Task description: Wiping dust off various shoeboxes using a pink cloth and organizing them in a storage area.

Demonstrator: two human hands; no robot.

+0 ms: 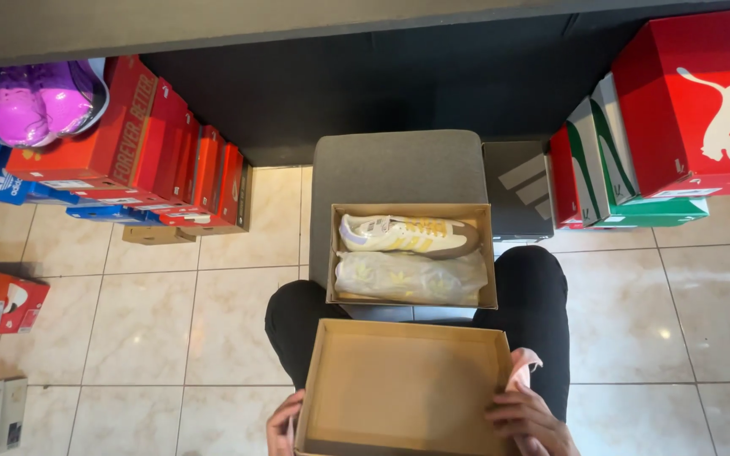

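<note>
The lid [403, 384] is lying upturned on the person's lap, both hands gripping it: the left hand [283, 426] clasping its left edge, the right hand [527, 418] clasping its right edge. Just beyond, the box [412, 255] is sitting on a grey stool [394, 165], holding two shoes [407, 235].
</note>
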